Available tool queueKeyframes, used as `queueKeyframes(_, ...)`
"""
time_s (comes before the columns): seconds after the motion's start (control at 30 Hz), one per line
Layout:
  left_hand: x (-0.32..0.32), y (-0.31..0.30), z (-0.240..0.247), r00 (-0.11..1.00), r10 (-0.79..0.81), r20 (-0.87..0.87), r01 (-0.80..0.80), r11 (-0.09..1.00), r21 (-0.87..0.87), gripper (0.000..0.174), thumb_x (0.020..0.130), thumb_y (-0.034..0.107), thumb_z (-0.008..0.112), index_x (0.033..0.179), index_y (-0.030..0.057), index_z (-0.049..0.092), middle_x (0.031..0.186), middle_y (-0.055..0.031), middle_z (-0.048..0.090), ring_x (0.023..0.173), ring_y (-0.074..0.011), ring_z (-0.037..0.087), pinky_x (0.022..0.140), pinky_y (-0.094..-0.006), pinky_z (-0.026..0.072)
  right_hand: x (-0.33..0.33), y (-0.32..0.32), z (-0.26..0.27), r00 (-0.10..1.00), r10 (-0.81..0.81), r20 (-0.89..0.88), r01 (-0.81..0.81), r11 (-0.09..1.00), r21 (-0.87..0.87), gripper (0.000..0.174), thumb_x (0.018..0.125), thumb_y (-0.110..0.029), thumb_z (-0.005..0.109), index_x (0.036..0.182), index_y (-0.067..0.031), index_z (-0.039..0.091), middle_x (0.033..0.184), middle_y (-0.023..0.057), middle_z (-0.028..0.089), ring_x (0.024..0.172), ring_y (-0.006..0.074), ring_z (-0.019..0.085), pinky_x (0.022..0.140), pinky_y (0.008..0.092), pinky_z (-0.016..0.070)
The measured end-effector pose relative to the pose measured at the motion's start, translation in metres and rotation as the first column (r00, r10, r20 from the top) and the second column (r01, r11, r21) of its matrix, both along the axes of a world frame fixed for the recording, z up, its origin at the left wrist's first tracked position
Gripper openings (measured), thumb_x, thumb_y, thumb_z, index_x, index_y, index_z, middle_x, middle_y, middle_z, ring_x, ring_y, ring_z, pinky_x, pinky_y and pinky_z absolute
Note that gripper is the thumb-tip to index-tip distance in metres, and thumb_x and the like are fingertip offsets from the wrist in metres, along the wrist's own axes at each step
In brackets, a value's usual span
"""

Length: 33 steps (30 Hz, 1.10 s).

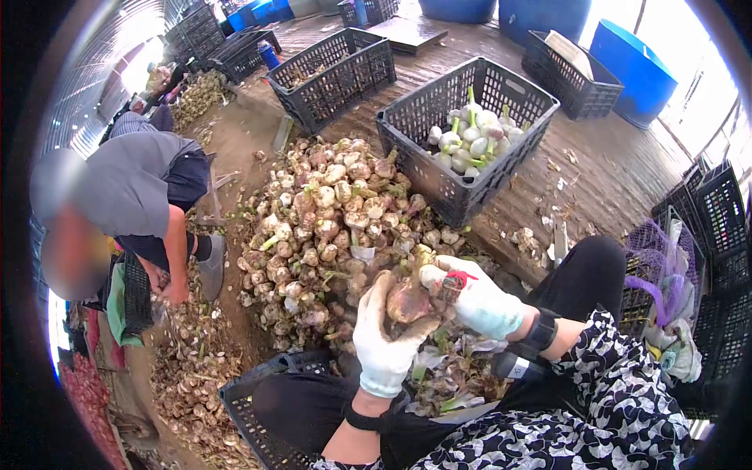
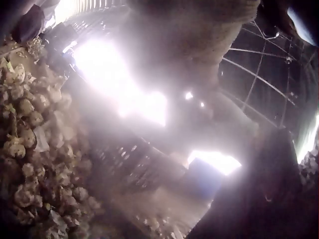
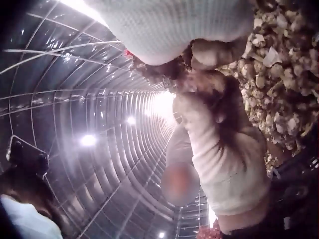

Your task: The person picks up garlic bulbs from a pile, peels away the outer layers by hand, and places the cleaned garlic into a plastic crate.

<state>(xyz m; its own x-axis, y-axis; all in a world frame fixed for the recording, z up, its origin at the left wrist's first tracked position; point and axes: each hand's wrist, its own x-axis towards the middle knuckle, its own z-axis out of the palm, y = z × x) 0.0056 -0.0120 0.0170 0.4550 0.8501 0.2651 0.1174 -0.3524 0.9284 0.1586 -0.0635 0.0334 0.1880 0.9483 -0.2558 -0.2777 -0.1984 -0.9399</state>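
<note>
A brownish garlic bulb [image 1: 408, 302] is between two white-gloved hands in the head view. The left hand [image 1: 385, 341] grips it from below, thumb and fingers on either side. Curled fingers of the right hand [image 1: 474, 298] pinch its upper end. A red strip [image 1: 458, 278] lies at the right fingers; whether it belongs to a tool cannot be told. The right wrist view has the bulb [image 3: 204, 82] between the right glove [image 3: 174, 30] and the left glove [image 3: 224, 159]. Glare blurs the left wrist view.
A heap of garlic [image 1: 329, 204] lies before the hands. Beyond it stand a crate of white bulbs [image 1: 462, 184] and another black crate [image 1: 333, 94]. A person in grey [image 1: 141, 172] bends at the left. A purple net bag [image 1: 666, 266] is at the right.
</note>
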Motion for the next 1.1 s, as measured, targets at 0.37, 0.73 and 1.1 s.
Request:
queueKeyframes(0.37,-0.007,0.000,0.003,0.997,-0.009,-0.072,0.019,0.991,0.133,0.072,0.055,0.000,0.078,0.121,-0.0063,0.050,0.113,-0.0147,0.056,0.102,-0.0235,0.056,0.091,-0.0330,0.0439,0.006,0.002,0.008,0.994,0.086,0.063,-0.093,0.989,0.111,0.020,0.086,-0.022,0.064,0.091,-0.0024,0.062,0.078,-0.0017,0.061,0.070,0.0045,0.053,0.061,0.0223,0.0434)
queueKeyframes(0.73,-0.004,-0.007,0.000,0.899,0.014,0.438,0.180,0.900,-0.397,0.045,0.090,0.029,0.056,0.123,-0.0011,0.049,0.111,-0.0119,0.057,0.090,-0.0189,0.059,0.081,-0.0311,0.0477,0.007,-0.003,0.007,0.987,0.153,0.043,-0.156,0.981,0.112,0.013,0.083,-0.012,0.062,0.092,-0.0035,0.059,0.082,0.0015,0.062,0.074,0.0090,0.058,0.065,0.0257,0.0467)
queueKeyframes(1.1,0.001,-0.005,-0.005,0.919,0.151,0.363,0.150,0.718,-0.679,0.046,0.090,0.014,0.055,0.129,-0.0027,0.038,0.109,-0.0095,0.056,0.093,-0.0183,0.058,0.083,-0.0302,0.0488,0.008,0.004,-0.023,0.857,-0.035,0.514,-0.152,0.936,0.318,0.022,0.076,-0.008,0.061,0.097,-0.0005,0.059,0.087,0.0153,0.059,0.077,0.0235,0.058,0.072,0.0328,0.0458)
